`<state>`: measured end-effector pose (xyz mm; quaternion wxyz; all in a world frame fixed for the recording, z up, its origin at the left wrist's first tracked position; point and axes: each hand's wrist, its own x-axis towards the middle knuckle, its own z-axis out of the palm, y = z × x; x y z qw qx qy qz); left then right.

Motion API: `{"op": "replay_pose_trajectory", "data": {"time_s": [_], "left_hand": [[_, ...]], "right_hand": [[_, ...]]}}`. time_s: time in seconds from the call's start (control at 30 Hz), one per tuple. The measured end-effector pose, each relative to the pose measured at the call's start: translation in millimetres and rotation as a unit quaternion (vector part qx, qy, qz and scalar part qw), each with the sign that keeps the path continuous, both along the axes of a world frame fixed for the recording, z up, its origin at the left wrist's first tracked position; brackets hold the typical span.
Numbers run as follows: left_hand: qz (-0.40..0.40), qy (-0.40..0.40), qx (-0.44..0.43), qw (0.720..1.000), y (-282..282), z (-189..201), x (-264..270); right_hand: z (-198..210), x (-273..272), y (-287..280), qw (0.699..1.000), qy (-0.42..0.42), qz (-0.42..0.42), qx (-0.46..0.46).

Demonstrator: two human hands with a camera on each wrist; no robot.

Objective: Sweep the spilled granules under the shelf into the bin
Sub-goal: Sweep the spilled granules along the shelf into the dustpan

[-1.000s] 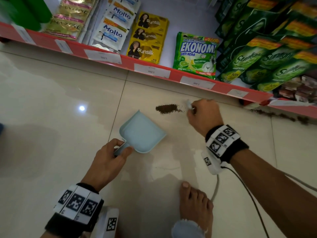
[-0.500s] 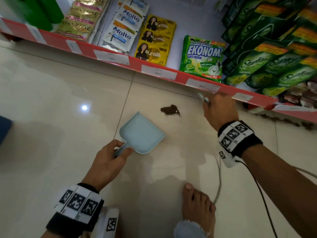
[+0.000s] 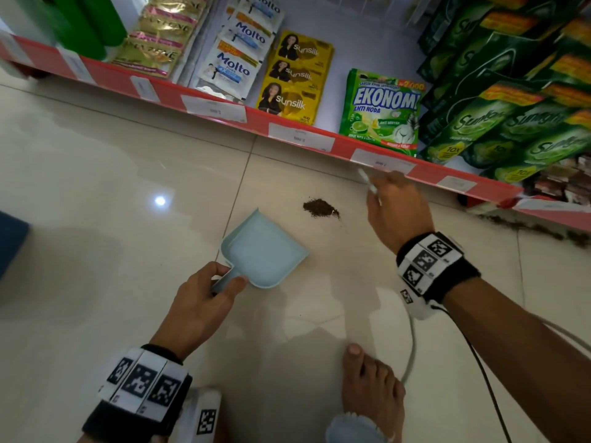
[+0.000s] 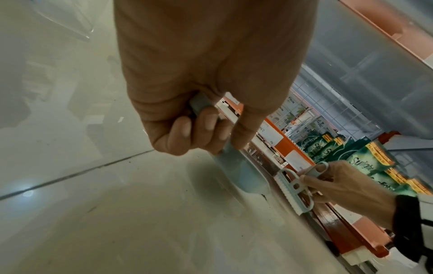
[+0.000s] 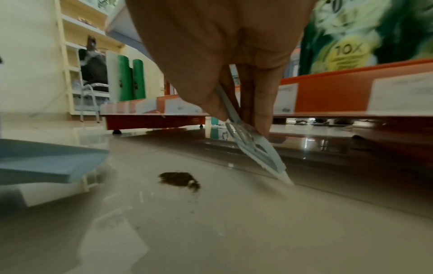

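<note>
Granules (image 3: 319, 208) lie in a small dark heap on the floor tile (image 3: 128, 187), between the dustpan (image 3: 262, 251) and the small brush (image 4: 290, 191). Left hand (image 3: 198, 305) grips the dustpan handle; right hand (image 3: 396, 212) pinches the brush beside the shelf edge (image 3: 425, 171).

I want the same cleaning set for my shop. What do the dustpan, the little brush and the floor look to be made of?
Dustpan: pale blue moulded plastic, probably; matte, thin even walls, one-piece handle.
Brush: same pale blue plastic by its look, an openwork frame; its whitish bristle edge is too blurred to tell.
Floor: glazed ceramic or polished tile; glossy, mirrors a lamp, dark grout lines.
</note>
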<state>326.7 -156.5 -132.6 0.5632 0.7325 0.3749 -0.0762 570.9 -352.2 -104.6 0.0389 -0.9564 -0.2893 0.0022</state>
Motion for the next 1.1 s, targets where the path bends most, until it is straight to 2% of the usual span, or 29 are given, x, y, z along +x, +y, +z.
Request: {"op": "replay_pose_trajectory", "data": {"time_s": [0.1, 0.17, 0.4, 0.47, 0.6, 0.67, 0.73, 0.97, 1.1], "left_hand": [[-0.002, -0.001, -0.007, 1.0, -2, 0, 0], [-0.013, -0.003, -0.003, 1.0, -4, 0, 2], [-0.016, -0.004, 0.006, 1.0, -4, 2, 4], [-0.009, -0.001, 0.007, 1.0, -2, 1, 1], [0.006, 0.006, 0.0, 1.0, 1, -2, -2], [0.006, 0.01, -0.006, 1.0, 0, -4, -2], [0.001, 0.012, -0.008, 1.0, -2, -3, 0], [-0.001, 0.002, -0.008, 1.0, -2, 0, 3], [0.009, 0.005, -0.003, 1.0, 3, -1, -3]], "right_hand": [[-5, 18, 1, 0.998, 0.003, -0.041, -0.041], [-10, 18, 9, 0.999, 0.005, -0.032, -0.038], [-21, -21, 29, 0.989, 0.085, 0.123, -0.002], [-16, -28, 21, 0.99, 0.049, 0.133, 0.002], [-3, -17, 3, 0.997, -0.024, 0.055, 0.051], [1, -3, 3, 0.999, -0.014, 0.02, 0.036], [-2, 6, 9, 1.0, 0.009, 0.022, 0.013], [-17, -16, 23, 0.978, 0.102, 0.183, -0.023], [-19, -12, -5, 0.974, 0.082, 0.211, -0.02]]}}
